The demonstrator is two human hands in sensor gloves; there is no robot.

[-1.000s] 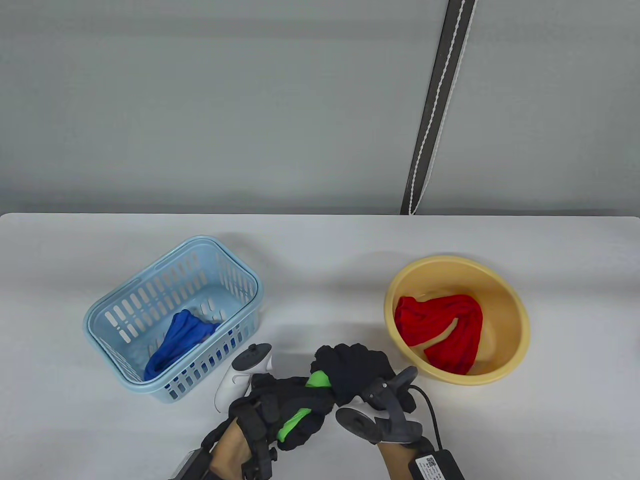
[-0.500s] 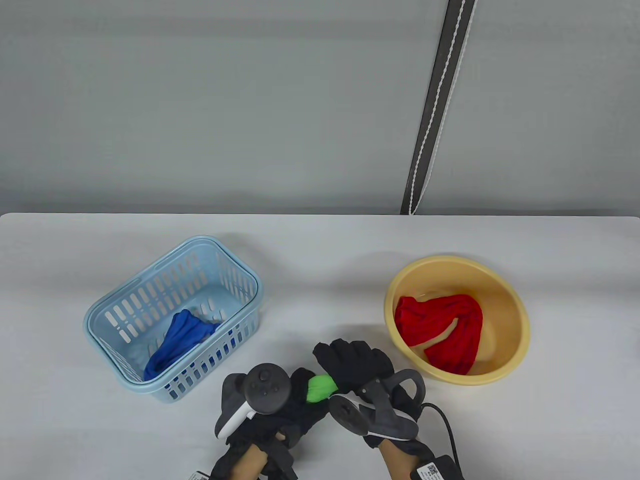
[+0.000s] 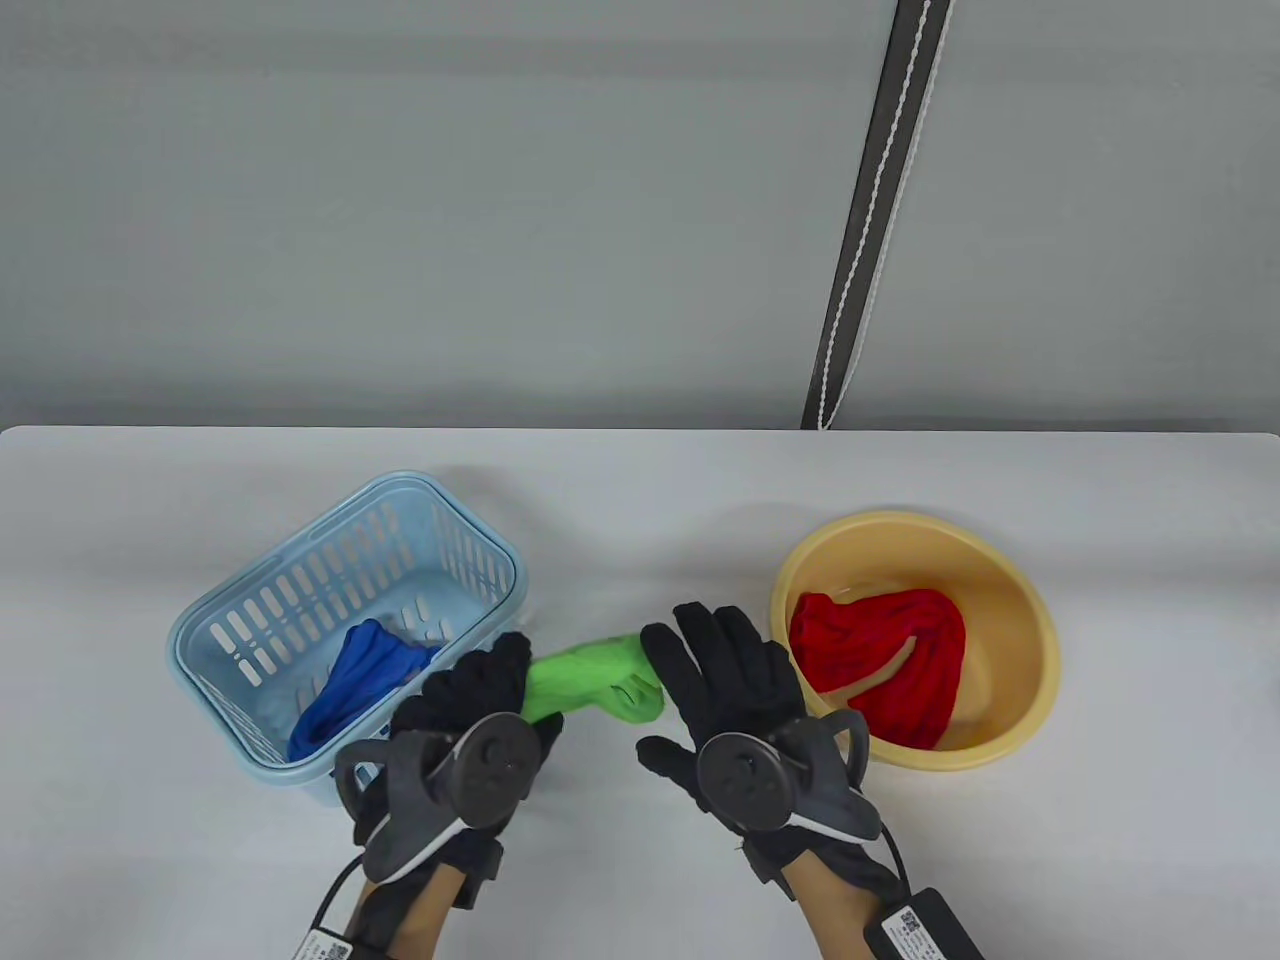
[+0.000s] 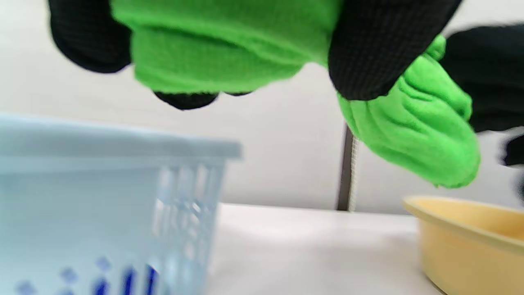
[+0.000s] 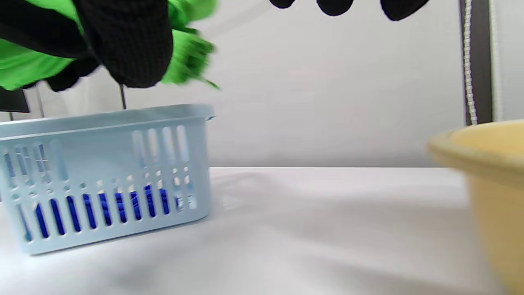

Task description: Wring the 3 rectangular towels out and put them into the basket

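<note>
A green towel [image 3: 590,680] hangs above the table between the basket and the basin, bunched into a short roll. My left hand [image 3: 497,682] grips its left end, fingers and thumb curled round the cloth [image 4: 229,61]. My right hand [image 3: 700,680] is at the towel's right end with its fingers straight and spread, holding nothing. The light blue slotted basket [image 3: 400,487] at the left holds a blue towel [image 3: 360,670]. A red towel [image 3: 880,650] lies in the yellow basin [image 3: 1040,620] at the right.
The basket's wall [image 5: 102,135] stands just below and left of the green towel [image 5: 24,65]. The basin's rim [image 4: 470,221] is close on the right. A dark strap with a white cord [image 3: 870,230] hangs on the wall behind the table.
Both hands turned palm down and moved away from the front edge, the left toward the basket. The tight twist came undone, more green towel shows, and the right hand let go.
</note>
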